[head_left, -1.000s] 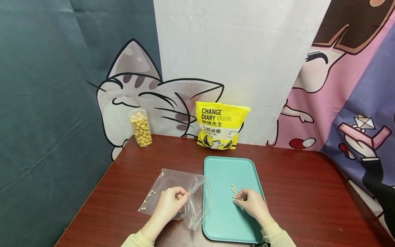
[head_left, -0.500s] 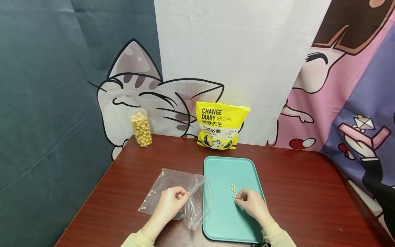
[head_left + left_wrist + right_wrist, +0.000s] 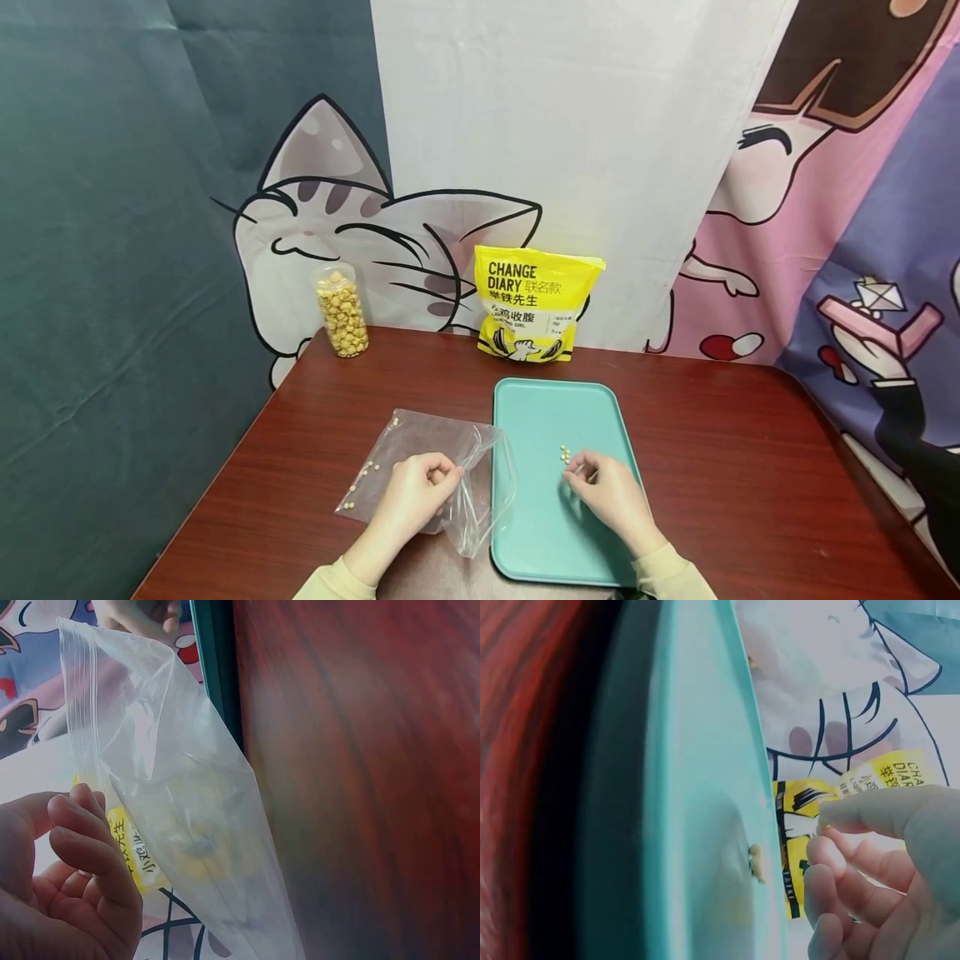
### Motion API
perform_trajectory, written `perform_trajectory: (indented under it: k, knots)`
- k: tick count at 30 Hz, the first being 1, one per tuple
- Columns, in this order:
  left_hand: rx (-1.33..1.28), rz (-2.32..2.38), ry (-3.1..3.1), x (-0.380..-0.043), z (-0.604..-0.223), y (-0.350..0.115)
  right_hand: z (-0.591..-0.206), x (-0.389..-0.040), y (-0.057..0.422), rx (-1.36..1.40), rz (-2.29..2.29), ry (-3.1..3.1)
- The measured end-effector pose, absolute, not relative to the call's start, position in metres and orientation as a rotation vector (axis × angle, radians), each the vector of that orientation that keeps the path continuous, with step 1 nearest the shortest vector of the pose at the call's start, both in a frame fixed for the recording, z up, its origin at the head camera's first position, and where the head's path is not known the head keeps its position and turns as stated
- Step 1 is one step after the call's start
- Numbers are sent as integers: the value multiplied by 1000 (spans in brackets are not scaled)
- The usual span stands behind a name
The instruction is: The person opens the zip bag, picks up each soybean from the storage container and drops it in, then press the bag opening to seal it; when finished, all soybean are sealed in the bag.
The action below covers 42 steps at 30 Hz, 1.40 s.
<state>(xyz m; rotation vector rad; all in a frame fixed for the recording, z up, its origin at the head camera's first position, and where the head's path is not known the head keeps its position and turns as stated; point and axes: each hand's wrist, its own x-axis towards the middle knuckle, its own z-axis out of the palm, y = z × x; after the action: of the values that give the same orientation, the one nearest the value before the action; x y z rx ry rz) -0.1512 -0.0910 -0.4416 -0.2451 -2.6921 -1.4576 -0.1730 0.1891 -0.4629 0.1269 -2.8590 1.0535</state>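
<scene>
My left hand [image 3: 422, 492] pinches the rim of a clear zip bag [image 3: 480, 467], which lies partly over the tray's left edge. Several pale yellow soybeans [image 3: 365, 470] are inside the bag, toward its far left side. Over the teal tray [image 3: 540, 533], my right hand [image 3: 611, 496] holds its thumb and index fingertips together; a tiny yellowish bit of a soybean [image 3: 826, 828] shows between them in the right wrist view. Just left of these fingertips, several more soybeans [image 3: 565, 454] lie on the tray.
At the back of the dark red table [image 3: 720, 467] stands a yellow snack pouch [image 3: 532, 308]. A clear jar of popcorn [image 3: 343, 312] is at the back left. Printed cloth hangs behind the table and along its left side.
My right hand has risen slightly off the tray, and the nearest soybeans at its fingertips are gone from the tray surface. My left hand and the bag have stayed put.
</scene>
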Motion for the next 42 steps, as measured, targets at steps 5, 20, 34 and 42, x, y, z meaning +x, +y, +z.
perform_trajectory:
  k: [5, 20, 34, 42]
  knots:
    - [-246, -1465, -2686, -151, -442, -91, -463, -170, 184, 209, 1123, -2771]
    - [-238, -1461, -2671, -150, -441, -93, -452, -157, 152, 654, 1289, -2608]
    - [-237, -1460, -2663, -151, -440, -93, -456, -156, 140, 791, 1320, -2534]
    - [-249, -1476, -2672, -150, -441, -91, -458, -154, 139, 770, 1344, -2602]
